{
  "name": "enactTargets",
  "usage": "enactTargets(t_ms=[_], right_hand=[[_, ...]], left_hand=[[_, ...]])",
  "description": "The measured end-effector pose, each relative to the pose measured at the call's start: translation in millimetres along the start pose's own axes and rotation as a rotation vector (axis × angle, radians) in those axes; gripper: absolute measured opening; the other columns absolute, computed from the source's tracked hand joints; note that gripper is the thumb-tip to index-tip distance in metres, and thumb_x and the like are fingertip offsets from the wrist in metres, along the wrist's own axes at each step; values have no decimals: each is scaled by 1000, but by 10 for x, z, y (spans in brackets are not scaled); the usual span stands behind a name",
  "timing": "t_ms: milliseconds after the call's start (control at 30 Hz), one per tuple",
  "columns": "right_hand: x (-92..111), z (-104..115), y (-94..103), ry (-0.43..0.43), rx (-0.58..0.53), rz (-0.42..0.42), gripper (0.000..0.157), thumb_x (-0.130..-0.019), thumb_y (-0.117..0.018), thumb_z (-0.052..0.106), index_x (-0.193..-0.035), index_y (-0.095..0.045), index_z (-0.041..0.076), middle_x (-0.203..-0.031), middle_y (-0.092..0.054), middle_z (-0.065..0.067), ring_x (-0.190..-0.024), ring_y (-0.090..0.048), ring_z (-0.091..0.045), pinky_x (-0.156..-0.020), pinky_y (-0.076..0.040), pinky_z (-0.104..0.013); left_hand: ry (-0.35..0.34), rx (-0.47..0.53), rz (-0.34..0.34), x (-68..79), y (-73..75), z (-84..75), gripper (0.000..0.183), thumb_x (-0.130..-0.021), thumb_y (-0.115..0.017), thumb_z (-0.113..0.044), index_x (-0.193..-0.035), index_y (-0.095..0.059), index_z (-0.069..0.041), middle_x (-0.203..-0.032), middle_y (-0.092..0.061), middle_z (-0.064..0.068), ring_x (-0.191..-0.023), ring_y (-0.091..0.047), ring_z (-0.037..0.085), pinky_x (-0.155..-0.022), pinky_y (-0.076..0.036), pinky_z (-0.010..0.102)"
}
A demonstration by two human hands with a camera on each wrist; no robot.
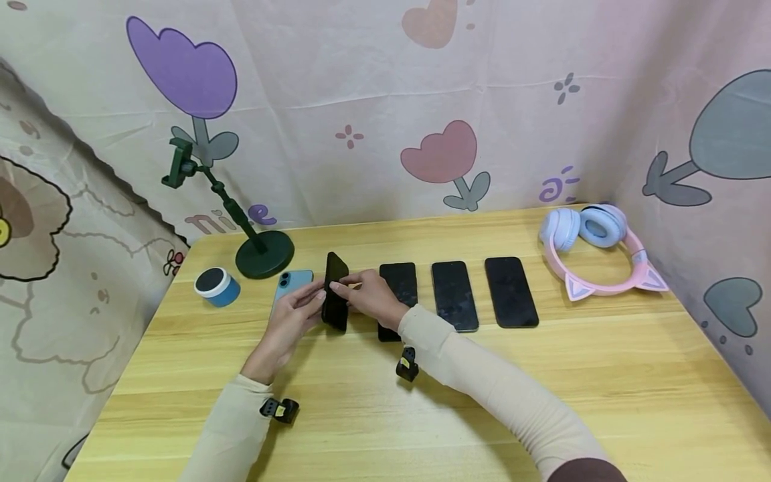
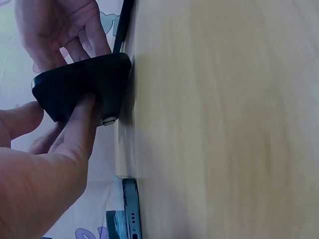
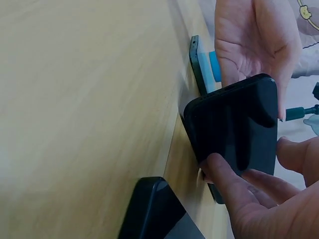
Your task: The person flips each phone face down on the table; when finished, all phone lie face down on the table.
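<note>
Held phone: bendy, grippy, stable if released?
The held phone is likely stiff: slab shape, straight edges. Probably slippery: its smooth face shows reflections. Held roughly upright, it would likely topple if the fingers let go.

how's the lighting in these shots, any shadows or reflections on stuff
Head view: bright overall, with soft shadows on the tabletop; left wrist view: noticeably dimmer, the held phone looking nearly black; right wrist view: also dim, with dark reflections streaking the phone's glossy face.
</note>
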State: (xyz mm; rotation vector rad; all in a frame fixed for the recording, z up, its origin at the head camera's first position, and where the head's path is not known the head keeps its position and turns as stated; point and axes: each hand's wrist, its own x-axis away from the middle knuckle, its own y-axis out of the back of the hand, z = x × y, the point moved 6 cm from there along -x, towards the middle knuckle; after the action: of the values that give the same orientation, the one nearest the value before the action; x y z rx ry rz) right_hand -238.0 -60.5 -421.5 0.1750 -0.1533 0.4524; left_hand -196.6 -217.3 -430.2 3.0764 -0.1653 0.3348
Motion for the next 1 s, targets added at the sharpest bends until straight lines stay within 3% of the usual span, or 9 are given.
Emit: enactTargets(t_ms=[233, 700, 1000], right_hand=[[-21, -1, 0, -25, -99, 4, 44, -103, -61, 34, -133, -65, 1, -133, -63, -16, -101, -71, -26, -89, -57, -40], [-20, 23, 11, -51, -179, 10, 39, -100, -68, 22, -131, -66, -2, -119, -70, -15, -95, -73, -23, -85, -59, -40], [-14, 35, 38, -81, -199, -15, 34, -100, -67, 16, -129, -68, -2, -120, -70, -15, -93, -73, -21, -80, -60, -34]], left_hand=[[-27, -19, 47, -8, -47, -13, 53, -108, -53, -25, -157, -39, -11, -152, -45, 17, -138, -47, 30, -104, -48, 38], [-59, -95, 60, -35, -80, 11, 56, -105, -58, -22, -156, -39, -8, -156, -41, 15, -138, -47, 30, -101, -49, 29], [-105, -289, 101, -9, -83, 7, 59, -104, -60, -33, -156, -40, -16, -160, -38, 7, -141, -43, 30, -106, -45, 33]])
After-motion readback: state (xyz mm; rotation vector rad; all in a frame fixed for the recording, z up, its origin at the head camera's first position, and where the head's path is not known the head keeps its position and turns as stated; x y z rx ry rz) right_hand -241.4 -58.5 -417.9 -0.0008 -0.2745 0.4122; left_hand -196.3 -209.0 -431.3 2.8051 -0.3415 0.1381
